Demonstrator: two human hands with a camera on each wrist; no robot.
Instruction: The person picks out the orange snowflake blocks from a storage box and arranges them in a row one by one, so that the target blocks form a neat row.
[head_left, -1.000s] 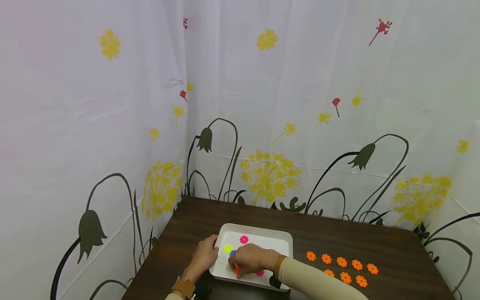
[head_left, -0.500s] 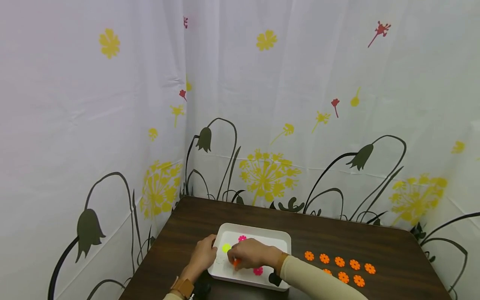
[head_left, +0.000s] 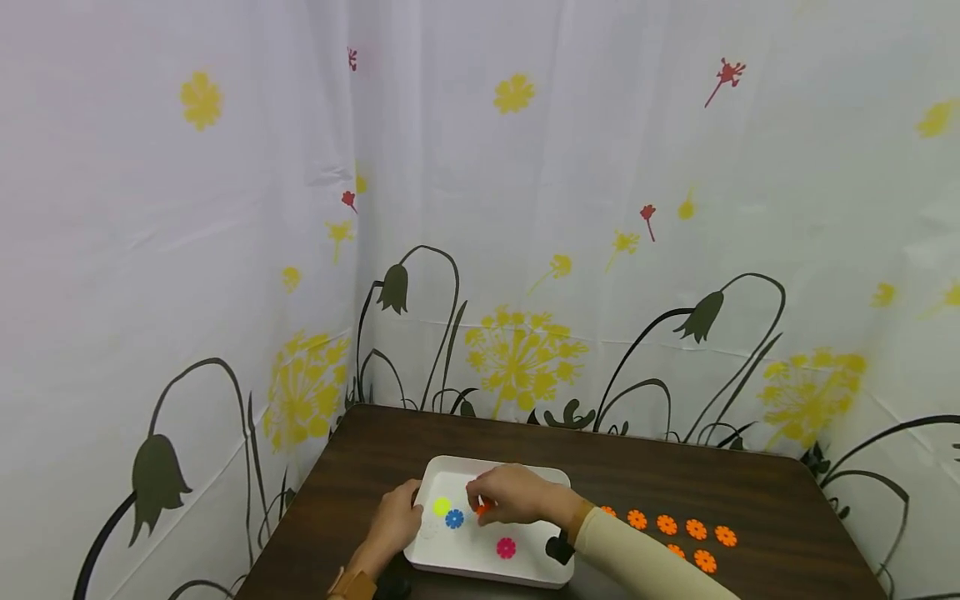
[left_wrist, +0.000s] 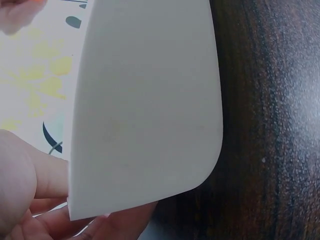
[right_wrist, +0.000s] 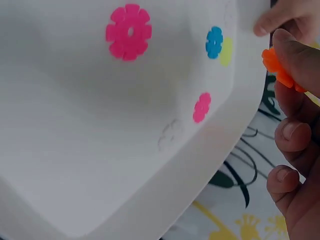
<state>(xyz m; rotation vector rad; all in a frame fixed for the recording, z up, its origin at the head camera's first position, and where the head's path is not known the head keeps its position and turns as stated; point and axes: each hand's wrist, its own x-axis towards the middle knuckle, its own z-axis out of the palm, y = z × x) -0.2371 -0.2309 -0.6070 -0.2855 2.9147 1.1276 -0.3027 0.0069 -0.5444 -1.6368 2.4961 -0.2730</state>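
Observation:
My left hand (head_left: 396,521) grips the left side of a white tray (head_left: 480,573); in the left wrist view its thumb and fingers lie on either side of the tray's wall. Above the tray floor, my right hand (head_left: 513,496) pinches an orange flower-shaped disc (right_wrist: 278,70) between thumb and fingers. Inside the tray lie a yellow disc (head_left: 442,506), a blue flower-shaped disc (head_left: 454,519) and a pink one (head_left: 506,547). The right wrist view shows a second pink disc (right_wrist: 202,107) near the wall, with a clear one (right_wrist: 170,135) beside it.
Several orange flower-shaped discs (head_left: 667,524) lie in rows on the dark wooden table (head_left: 405,433), right of the tray. My right forearm partly covers that area. A flower-printed white curtain (head_left: 450,167) hangs behind and to the left.
My right hand has lifted off the tray floor with the orange disc pinched, uncovering the blue disc. The left hand keeps its hold on the tray. The head view has shifted slightly.

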